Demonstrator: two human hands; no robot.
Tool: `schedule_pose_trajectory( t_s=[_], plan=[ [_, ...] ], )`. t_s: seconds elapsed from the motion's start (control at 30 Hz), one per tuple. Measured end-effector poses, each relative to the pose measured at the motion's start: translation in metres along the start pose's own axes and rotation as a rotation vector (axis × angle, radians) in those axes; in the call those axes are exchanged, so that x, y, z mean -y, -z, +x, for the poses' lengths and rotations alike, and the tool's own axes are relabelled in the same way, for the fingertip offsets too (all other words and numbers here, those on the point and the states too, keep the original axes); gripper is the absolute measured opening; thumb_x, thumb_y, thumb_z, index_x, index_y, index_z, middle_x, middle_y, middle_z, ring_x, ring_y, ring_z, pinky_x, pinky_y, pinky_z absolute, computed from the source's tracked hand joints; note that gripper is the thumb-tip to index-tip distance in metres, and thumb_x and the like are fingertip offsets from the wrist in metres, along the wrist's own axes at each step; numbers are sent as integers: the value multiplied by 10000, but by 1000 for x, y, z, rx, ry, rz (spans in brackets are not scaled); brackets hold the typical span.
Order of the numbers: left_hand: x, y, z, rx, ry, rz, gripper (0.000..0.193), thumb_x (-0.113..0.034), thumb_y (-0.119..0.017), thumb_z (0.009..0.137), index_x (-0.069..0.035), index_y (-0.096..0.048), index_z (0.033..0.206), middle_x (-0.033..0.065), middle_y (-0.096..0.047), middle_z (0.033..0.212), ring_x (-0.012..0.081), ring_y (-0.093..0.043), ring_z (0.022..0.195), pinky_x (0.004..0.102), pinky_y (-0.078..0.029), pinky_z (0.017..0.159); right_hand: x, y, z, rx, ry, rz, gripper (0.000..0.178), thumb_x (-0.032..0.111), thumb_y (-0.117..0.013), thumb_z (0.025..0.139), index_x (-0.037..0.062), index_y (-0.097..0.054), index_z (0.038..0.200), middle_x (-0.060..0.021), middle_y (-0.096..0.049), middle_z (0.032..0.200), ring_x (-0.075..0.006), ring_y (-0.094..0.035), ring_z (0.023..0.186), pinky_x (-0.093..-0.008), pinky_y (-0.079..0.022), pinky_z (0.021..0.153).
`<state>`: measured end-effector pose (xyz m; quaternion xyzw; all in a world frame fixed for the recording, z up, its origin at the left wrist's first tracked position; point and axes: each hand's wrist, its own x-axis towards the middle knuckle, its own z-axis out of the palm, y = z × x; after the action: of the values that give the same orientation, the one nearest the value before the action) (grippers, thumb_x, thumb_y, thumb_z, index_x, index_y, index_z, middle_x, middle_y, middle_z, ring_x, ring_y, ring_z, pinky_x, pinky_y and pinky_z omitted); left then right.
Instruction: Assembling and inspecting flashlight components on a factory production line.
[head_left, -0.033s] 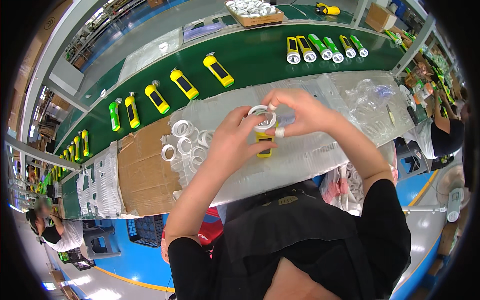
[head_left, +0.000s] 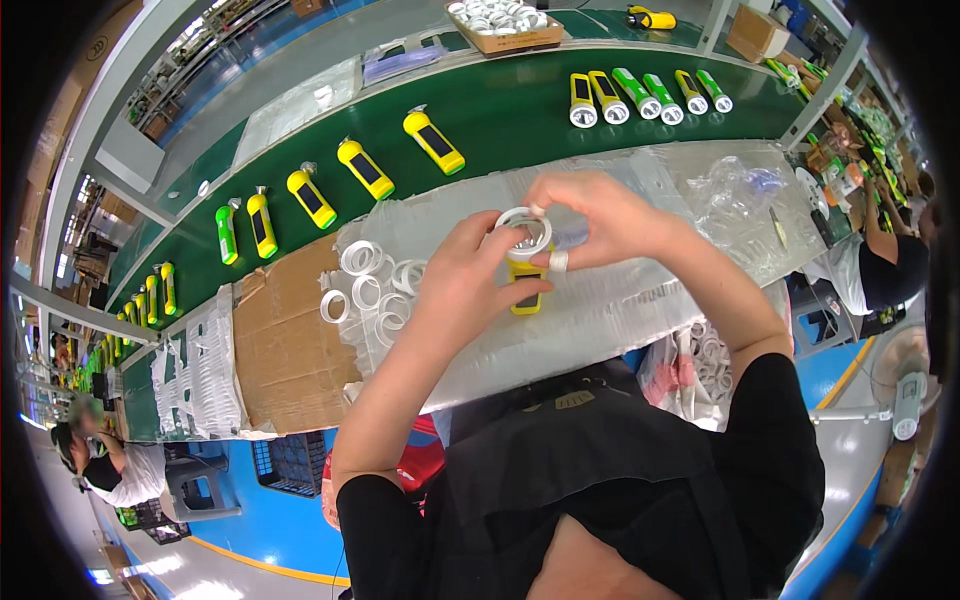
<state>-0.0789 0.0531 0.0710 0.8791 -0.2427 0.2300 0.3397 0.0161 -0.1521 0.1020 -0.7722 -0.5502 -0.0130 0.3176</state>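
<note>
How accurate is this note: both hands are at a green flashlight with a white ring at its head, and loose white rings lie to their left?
One error: the flashlight is yellow, not green, as the head view shows. The left hand and right hand are at it, with a white ring at its head and loose white rings to their left.

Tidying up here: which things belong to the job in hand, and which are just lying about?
In the job: yellow plastic flashlight between left hand and right hand; round white ring at its head; probably loose white plastic rings, yellow and green flashlights beyond.

Lying about, it seems: crumpled clear plastic film; brown cardboard box; black plastic crate.
</note>
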Motion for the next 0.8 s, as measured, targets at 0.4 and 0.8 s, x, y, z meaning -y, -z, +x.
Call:
schedule_pose_trajectory(
  t_s=[0.4,0.8],
  plan=[
    [9,-15,2,-27,78,-188,396,-156,-850,697,-68,-584,977,81,-699,983,251,-689,876,331,-541,729,23,32,44,551,-94,-133,355,135,-716,729,28,-602,1048,-98,-609,922,-280,-624,849,-384,-499,713],
    [17,-23,4,-72,91,-181,420,-141,-858,674,-64,-587,986,72,-693,951,196,-629,738,308,-506,659,30,5,38,272,-452,-357,468,438,-732,738,11,-608,882,-143,-640,809,-325,-626,726,-414,-482,612]
  ],
)
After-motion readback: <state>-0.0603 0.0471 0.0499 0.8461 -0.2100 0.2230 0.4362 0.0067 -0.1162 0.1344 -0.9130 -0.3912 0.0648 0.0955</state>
